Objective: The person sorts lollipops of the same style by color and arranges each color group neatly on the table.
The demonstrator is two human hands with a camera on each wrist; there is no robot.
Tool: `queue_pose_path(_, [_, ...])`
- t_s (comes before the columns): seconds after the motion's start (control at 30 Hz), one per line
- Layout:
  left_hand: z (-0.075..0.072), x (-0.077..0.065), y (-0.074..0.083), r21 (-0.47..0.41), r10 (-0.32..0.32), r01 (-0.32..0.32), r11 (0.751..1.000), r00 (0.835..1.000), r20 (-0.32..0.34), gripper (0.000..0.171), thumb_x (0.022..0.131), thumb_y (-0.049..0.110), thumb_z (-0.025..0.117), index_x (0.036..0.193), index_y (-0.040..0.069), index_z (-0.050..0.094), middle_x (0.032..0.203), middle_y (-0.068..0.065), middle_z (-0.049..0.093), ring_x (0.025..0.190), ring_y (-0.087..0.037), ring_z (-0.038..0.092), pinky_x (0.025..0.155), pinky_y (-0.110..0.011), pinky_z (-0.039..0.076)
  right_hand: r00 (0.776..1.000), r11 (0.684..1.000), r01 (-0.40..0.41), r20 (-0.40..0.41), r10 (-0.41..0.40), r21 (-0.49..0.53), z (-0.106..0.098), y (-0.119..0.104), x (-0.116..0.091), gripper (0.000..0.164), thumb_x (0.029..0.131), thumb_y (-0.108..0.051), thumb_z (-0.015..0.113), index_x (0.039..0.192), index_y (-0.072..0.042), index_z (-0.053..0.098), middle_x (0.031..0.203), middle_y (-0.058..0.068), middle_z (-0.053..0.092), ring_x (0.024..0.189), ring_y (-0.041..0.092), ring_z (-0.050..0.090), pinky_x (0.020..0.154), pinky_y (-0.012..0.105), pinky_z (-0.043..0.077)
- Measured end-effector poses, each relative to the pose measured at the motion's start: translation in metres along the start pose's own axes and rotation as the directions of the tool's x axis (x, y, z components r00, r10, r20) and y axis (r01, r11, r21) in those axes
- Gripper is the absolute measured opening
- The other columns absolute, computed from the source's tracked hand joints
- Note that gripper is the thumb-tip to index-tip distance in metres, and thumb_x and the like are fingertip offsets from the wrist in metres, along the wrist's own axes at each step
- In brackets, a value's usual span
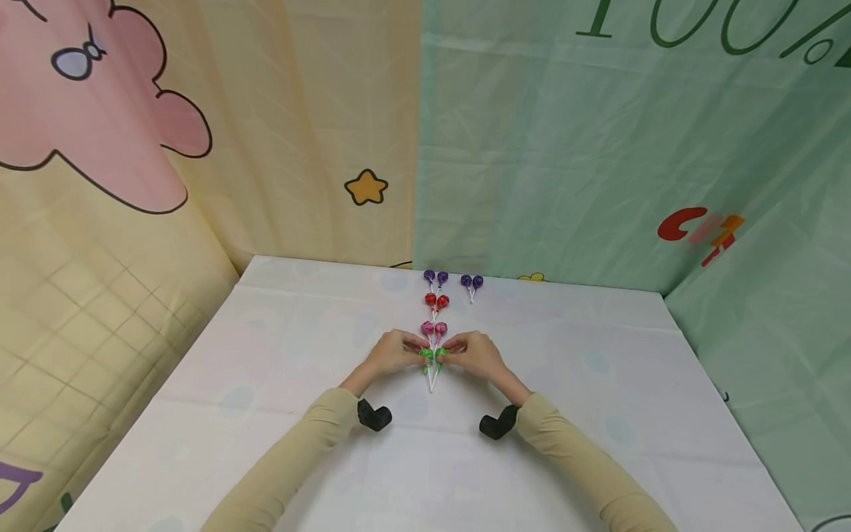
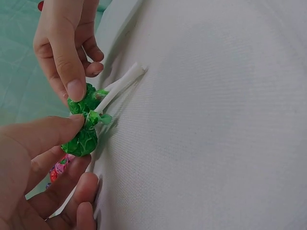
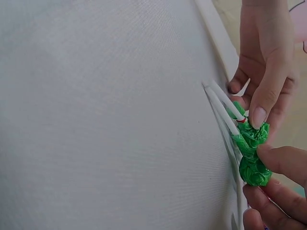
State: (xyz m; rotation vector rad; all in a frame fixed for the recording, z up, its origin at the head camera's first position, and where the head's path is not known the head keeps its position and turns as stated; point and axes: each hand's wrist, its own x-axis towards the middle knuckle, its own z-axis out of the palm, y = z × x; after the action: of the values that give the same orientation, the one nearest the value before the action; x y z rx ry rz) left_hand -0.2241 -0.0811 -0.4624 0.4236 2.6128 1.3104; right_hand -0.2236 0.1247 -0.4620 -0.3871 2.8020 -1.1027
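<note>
Two lollipops in green wrappers lie side by side, their white sticks converging toward the near side. My left hand [image 1: 397,351] pinches the left green lollipop [image 2: 81,143] by its wrapped head between thumb and fingers. On the other side, my right hand [image 1: 477,355] pinches the right green lollipop [image 3: 255,170] the same way. The wrapped heads touch or nearly touch in both wrist views. Just beyond the hands is a pair of pink lollipops [image 1: 428,329], their sticks running down between the green ones. Fingers partly cover the green heads in the head view.
Farther back in the same column lie red lollipops [image 1: 431,299] and purple lollipops [image 1: 429,275]. Another purple pair [image 1: 477,281] sits to their right. All rest on a white-covered table [image 1: 598,443], with printed curtains [image 1: 532,148] behind and at the sides.
</note>
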Motion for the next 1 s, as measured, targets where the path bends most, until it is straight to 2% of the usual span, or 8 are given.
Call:
queue_pose_path(0.37, [0.002,-0.002,-0.004,0.012,0.005,-0.004,1.000,1.000,-0.019,0.031,0.076,0.020,0.081,0.105,0.010,0.075,0.094,-0.006,0.074,0.082,-0.016,0.070,0.069,-0.025,0.050,0.999,0.999,-0.036,0.012,0.037,-0.013,0.004,0.002,0.000,0.023,0.079,-0.030,0.079,0.094,-0.013,0.076,0.086,-0.001,0.075,0.071,0.010,0.062,0.059,0.023,0.045])
queue_pose_path(0.63, [0.000,-0.003,-0.007,0.008,0.034,-0.034,0.999,0.999,-0.027,0.031,0.075,0.018,0.082,0.104,0.008,0.074,0.090,-0.008,0.074,0.081,-0.016,0.070,0.071,-0.025,0.052,0.999,1.000,-0.026,0.046,0.026,-0.012,0.004,0.003,0.001,0.023,0.079,-0.029,0.078,0.096,-0.014,0.076,0.084,-0.001,0.073,0.069,0.009,0.059,0.058,0.023,0.044])
queue_pose_path(1.0, [-0.006,-0.005,-0.007,-0.001,0.043,-0.043,0.999,0.999,0.003,0.030,0.079,0.018,0.079,0.106,0.007,0.073,0.092,-0.009,0.074,0.084,-0.019,0.070,0.078,-0.030,0.054,0.998,1.000,-0.005,0.066,0.005,-0.004,-0.006,0.004,0.000,0.027,0.082,-0.032,0.076,0.102,-0.014,0.074,0.087,-0.001,0.072,0.075,0.011,0.061,0.064,0.025,0.047])
